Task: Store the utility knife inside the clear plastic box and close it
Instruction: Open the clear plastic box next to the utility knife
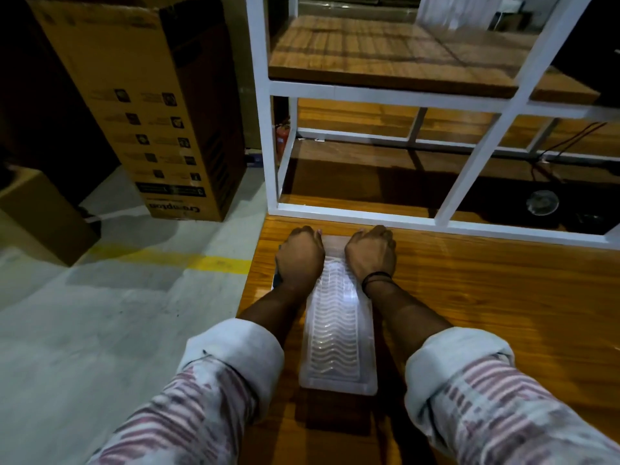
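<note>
A long clear plastic box (335, 337) with a wavy ribbed top lies lengthwise on the wooden table (486, 313). My left hand (300, 260) and my right hand (370, 253) both rest on its far end, fingers curled down over the far edge and hidden. A thin dark object, probably the utility knife (277, 280), shows just left of my left wrist on the table, mostly covered by the hand. I cannot tell whether the box's lid is fully shut.
A white metal shelf frame (335, 213) with wooden boards stands on the table right beyond the box. The table's left edge is close to my left arm. Cardboard boxes (151, 105) stand on the grey floor to the left.
</note>
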Motion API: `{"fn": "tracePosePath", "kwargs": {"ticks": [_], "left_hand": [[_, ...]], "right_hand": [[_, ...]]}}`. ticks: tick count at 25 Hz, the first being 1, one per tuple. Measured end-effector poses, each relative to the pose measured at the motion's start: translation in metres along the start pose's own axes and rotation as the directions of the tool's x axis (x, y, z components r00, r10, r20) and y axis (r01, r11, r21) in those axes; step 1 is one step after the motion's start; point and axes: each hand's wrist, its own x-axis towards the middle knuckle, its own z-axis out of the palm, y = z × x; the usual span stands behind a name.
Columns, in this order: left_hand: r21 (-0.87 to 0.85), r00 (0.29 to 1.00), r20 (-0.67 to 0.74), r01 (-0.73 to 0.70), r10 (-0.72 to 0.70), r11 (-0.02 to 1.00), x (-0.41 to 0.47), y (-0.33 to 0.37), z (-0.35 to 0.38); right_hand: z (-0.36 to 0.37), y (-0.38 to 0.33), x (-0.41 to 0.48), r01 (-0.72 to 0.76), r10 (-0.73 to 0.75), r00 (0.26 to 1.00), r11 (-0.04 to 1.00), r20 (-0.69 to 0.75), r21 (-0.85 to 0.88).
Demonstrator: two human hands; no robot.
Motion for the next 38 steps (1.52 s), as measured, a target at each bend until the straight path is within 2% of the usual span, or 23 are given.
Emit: {"fn": "tracePosePath", "kwargs": {"ticks": [4,10,13,15,18,20,22,24,27,29,33,38], "left_hand": [[0.009,1.0,0.009,-0.017,0.017,1.0,0.001,0.001,0.0],[0.045,0.995,-0.049,-0.086,0.088,0.995,-0.002,0.003,-0.005],[0.042,0.995,-0.064,-0.073,0.076,0.996,-0.005,0.005,-0.008],[-0.02,0.999,-0.043,-0.022,0.021,1.0,-0.005,0.004,-0.006],[-0.186,0.991,0.059,0.13,-0.121,0.974,-0.002,0.003,-0.008],[-0.324,0.972,0.147,0.222,-0.183,0.92,-0.006,0.0,-0.017],[-0.407,0.944,0.255,0.303,-0.211,0.862,-0.018,-0.009,-0.023],[-0.485,0.9,0.354,0.411,-0.256,0.772,-0.035,-0.024,-0.027],[-0.579,0.775,0.529,0.627,-0.345,0.521,-0.067,-0.027,-0.043],[-0.568,0.709,0.602,0.703,-0.367,0.427,-0.08,-0.022,-0.057],[-0.574,0.685,0.644,0.727,-0.342,0.376,-0.087,-0.017,-0.07],[-0.555,0.661,0.676,0.748,-0.327,0.364,-0.085,-0.016,-0.074]], "right_hand": [[-0.001,0.002,0.002,-0.034,0.032,0.999,0.998,0.029,0.047],[0.002,0.005,0.006,-0.062,0.058,0.996,0.996,0.06,0.065],[0.003,0.006,0.005,-0.059,0.057,0.997,0.997,0.059,0.044],[0.002,0.006,0.004,-0.029,0.03,0.998,1.0,0.049,-0.01],[-0.01,0.0,-0.002,0.108,-0.108,0.994,0.987,0.001,-0.118],[-0.024,-0.005,-0.017,0.28,-0.282,0.959,0.951,0.004,-0.133],[-0.042,-0.005,-0.047,0.456,-0.443,0.889,0.881,0.114,-0.125],[-0.059,-0.004,-0.08,0.556,-0.501,0.816,0.817,0.287,-0.155],[-0.069,-0.007,-0.104,0.503,-0.347,0.812,0.823,0.47,-0.262],[-0.068,-0.013,-0.107,0.437,-0.248,0.817,0.856,0.52,-0.278],[-0.059,-0.029,-0.107,0.365,-0.152,0.843,0.866,0.515,-0.342],[-0.056,-0.038,-0.109,0.348,-0.144,0.87,0.858,0.472,-0.379]]}}
